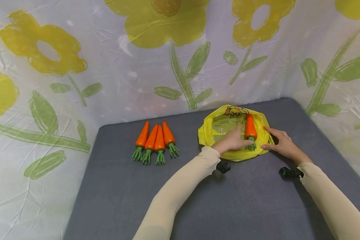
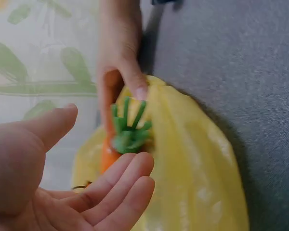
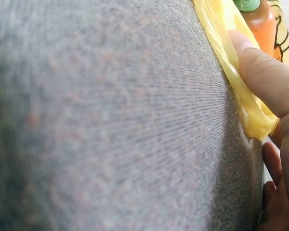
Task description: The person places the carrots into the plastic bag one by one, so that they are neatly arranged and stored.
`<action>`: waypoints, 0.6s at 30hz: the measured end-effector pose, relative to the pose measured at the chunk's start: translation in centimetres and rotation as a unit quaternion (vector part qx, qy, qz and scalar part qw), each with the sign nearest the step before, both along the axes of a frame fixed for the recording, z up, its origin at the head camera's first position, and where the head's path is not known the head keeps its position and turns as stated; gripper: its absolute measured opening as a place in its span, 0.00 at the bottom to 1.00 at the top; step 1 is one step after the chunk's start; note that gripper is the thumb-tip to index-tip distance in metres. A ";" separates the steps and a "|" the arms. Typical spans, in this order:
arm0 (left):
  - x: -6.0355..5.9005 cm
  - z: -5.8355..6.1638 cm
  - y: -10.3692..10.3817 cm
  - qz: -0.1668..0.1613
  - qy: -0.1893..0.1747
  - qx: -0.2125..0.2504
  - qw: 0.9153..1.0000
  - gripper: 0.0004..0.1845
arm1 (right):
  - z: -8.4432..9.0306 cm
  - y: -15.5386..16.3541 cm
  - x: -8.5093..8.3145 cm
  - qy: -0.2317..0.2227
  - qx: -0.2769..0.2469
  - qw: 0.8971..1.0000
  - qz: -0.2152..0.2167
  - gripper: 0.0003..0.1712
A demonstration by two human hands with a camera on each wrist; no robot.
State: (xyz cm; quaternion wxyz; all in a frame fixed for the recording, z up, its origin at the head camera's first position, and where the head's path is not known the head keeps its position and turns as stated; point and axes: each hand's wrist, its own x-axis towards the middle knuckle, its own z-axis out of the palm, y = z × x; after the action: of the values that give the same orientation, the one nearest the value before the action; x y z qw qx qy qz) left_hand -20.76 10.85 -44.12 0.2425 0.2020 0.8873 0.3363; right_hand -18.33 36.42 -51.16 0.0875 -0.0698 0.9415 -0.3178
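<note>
A yellow plastic bag (image 1: 208,133) lies spread with its mouth wide, dark print on its far inner side. Inside it, toward the right, is an orange carrot (image 1: 250,126) with its green stem ends pointing to the person. My left hand (image 1: 232,139) reaches over the bag's near rim beside the carrot. In the left wrist view its thumb and fingers (image 2: 130,197) stand apart near the green stems (image 2: 127,134), holding nothing. The right hand (image 1: 283,145) grips the bag's right rim; in the right wrist view the thumb (image 3: 265,72) lies inside the rim and other fingers are outside.
Several more carrots (image 1: 159,141) lie side by side on the grey table (image 1: 123,196), left of the bag, tips pointing away. Behind the table hangs a white cloth (image 1: 117,83) printed with yellow flowers. A black wrist device (image 1: 223,167) sits below the left cuff.
</note>
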 end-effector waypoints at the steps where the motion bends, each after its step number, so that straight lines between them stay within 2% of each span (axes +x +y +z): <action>1: 0.0 0.3 -0.2 -0.001 0.005 -0.001 1.000 0.51 | 0.0 0.0 0.0 0.000 0.000 1.000 0.001 0.56; 3: 0.1 0.8 -0.7 -0.007 0.008 0.002 1.000 0.51 | 0.0 0.1 0.0 0.002 0.001 1.000 0.003 0.56; 9: 0.4 2.5 -3.3 -0.041 0.003 0.052 0.998 0.51 | -0.1 0.0 0.1 0.012 0.000 1.000 0.006 0.56; 18: 1.3 5.3 -9.9 -0.050 0.064 0.115 0.990 0.46 | 0.3 -0.1 0.3 0.004 -0.003 1.000 0.007 0.56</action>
State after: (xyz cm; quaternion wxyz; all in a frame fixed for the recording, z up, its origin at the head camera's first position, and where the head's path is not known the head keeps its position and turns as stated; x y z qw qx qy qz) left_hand -19.46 0.94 -38.77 0.1765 0.2935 0.8454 0.4099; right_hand -18.05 36.29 -50.84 0.0859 -0.0775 0.9405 -0.3194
